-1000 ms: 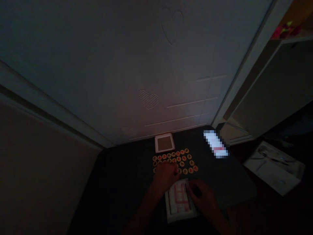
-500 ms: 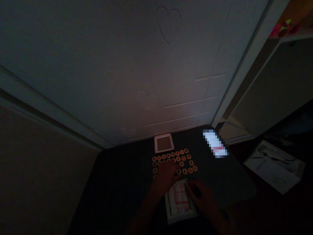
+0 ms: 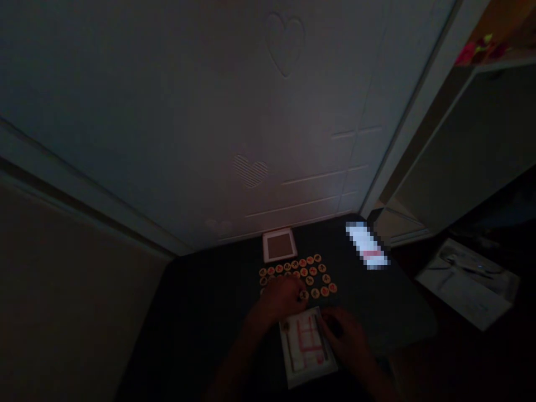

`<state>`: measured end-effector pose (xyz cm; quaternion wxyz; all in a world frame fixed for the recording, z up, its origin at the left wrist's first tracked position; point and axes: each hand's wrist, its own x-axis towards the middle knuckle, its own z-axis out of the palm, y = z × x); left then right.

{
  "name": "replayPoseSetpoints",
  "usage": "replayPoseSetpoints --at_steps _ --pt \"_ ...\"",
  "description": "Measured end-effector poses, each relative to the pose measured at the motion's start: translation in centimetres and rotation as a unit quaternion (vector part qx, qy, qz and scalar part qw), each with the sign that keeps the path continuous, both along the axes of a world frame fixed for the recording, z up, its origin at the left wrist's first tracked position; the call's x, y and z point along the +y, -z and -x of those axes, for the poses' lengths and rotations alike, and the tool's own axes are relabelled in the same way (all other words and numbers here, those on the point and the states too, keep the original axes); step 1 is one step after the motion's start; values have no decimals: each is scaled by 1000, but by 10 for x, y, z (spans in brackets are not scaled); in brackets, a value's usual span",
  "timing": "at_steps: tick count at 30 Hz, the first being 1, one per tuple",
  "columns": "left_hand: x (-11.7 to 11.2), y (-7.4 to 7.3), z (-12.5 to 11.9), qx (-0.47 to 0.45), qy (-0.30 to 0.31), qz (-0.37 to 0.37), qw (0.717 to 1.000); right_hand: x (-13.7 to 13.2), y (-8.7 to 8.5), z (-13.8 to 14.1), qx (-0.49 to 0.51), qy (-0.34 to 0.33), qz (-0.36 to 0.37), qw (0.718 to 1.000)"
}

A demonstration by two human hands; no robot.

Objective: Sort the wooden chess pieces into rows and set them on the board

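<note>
The scene is very dark. My left hand [image 3: 281, 298] rests over the near edge of several round light discs with red marks [image 3: 312, 269] laid in rows on a dark table [image 3: 201, 312]. Its fingers curl down onto the discs; whether it grips one is hidden. My right hand [image 3: 345, 334] lies against the right edge of a small white board with red lines [image 3: 306, 341], fingers bent on its rim. A small disc sits at the board's upper left corner [image 3: 286, 325].
A square white-framed tray [image 3: 278, 245] lies beyond the discs near the wall. A lit phone screen [image 3: 367, 245] lies at the table's far right. A pale box [image 3: 467, 282] sits on the floor to the right. A white panelled door stands behind the table.
My left hand has shifted slightly towards the board's upper left corner, where a disc now shows. The right hand stays on the board's edge. The view has drifted a little.
</note>
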<state>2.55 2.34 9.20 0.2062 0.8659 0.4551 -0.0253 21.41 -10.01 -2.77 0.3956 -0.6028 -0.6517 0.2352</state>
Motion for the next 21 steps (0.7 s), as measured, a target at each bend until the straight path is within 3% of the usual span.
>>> replayPoseSetpoints --at_steps 4,8,15,21 --pt "-7 -18 24 -59 -36 4 998 0 0 1 13 9 1 1000" --pt "-34 -23 44 -90 -45 46 994 -1 -3 0 17 6 7 1000" --pt "-93 -7 65 -154 -100 134 974 25 -21 -8 -67 -18 -81 994" --pt "-113 2 67 -190 -117 170 960 58 -31 0 -159 -84 -103 978"
